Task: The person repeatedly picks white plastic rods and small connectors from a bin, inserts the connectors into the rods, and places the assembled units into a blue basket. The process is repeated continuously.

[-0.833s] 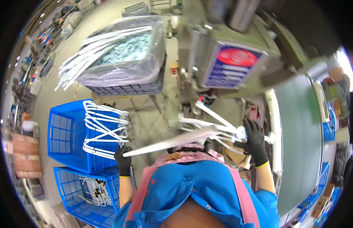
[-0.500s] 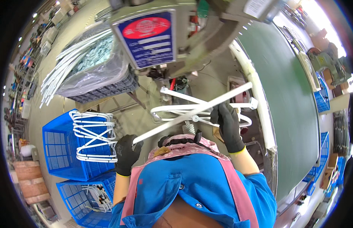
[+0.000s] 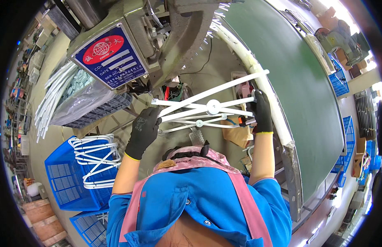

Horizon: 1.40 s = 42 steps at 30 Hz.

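Note:
In front of me hangs a white tubular folding frame (image 3: 213, 107) with crossed bars and round pivot joints. My left hand (image 3: 143, 128), in a black glove with a yellow cuff, is closed round the frame's left end, just below the machine. At the right, my right hand (image 3: 262, 112), gloved alike, grips the other end beside the padded white edge of the green-topped table (image 3: 298, 123). The machine (image 3: 135, 45), greenish-grey with a blue and red plate, stands above the frame's left part. My palms hide parts of the tubes they hold.
On the left, a blue plastic crate (image 3: 65, 185) holds several stacked white frames (image 3: 96, 160); a second blue crate (image 3: 90, 230) sits nearer. Further back, a dark crate (image 3: 100, 111) lined with plastic holds long white tubes (image 3: 55, 96). A brown box (image 3: 237, 133) lies below the frame.
My left hand has risen toward the machine and my right hand has moved outward and up. The frame has turned, its round pivot now facing me. The machine sits further left in view.

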### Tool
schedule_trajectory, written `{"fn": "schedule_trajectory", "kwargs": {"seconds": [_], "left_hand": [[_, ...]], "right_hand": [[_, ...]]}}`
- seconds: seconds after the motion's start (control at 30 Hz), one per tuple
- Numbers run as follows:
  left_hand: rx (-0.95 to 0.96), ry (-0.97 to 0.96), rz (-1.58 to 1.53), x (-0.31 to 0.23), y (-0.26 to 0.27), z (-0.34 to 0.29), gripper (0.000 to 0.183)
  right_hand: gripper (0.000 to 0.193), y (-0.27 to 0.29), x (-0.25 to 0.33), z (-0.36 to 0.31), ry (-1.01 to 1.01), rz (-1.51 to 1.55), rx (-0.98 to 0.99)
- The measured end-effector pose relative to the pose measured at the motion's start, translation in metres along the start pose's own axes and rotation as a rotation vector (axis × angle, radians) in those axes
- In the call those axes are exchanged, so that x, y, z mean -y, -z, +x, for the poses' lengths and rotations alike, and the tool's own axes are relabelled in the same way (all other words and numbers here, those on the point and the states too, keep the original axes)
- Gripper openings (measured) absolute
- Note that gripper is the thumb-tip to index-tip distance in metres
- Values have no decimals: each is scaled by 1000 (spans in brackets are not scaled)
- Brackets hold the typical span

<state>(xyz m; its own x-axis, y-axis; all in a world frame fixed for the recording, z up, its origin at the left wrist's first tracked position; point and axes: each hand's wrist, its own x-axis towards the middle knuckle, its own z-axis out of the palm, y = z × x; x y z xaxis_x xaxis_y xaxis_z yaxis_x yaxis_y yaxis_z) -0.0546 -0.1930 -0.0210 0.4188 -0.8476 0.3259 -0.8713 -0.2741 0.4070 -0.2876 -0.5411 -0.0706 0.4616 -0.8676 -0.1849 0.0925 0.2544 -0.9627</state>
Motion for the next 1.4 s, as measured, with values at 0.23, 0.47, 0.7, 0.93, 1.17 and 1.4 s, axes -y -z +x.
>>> {"fn": "schedule_trajectory", "kwargs": {"seconds": [0.23,0.47,0.7,0.93,1.17,1.4], "left_hand": [[50,37,-9,15,21,-37,34],[101,40,30,26,53,-49,40],[155,-7,66,41,61,-29,40],[226,-26,68,47,63,-23,41],[222,6,28,53,56,-27,42],[157,-42,6,56,51,-30,40]], "right_hand": [[17,-4,-19,33,-45,333,47],[14,-18,-30,38,80,450,-58],[11,-17,-24,29,45,471,-77],[14,-15,-23,19,-10,478,-123],[23,-8,-28,21,30,528,-45],[18,-14,-23,18,13,503,-107]]}}
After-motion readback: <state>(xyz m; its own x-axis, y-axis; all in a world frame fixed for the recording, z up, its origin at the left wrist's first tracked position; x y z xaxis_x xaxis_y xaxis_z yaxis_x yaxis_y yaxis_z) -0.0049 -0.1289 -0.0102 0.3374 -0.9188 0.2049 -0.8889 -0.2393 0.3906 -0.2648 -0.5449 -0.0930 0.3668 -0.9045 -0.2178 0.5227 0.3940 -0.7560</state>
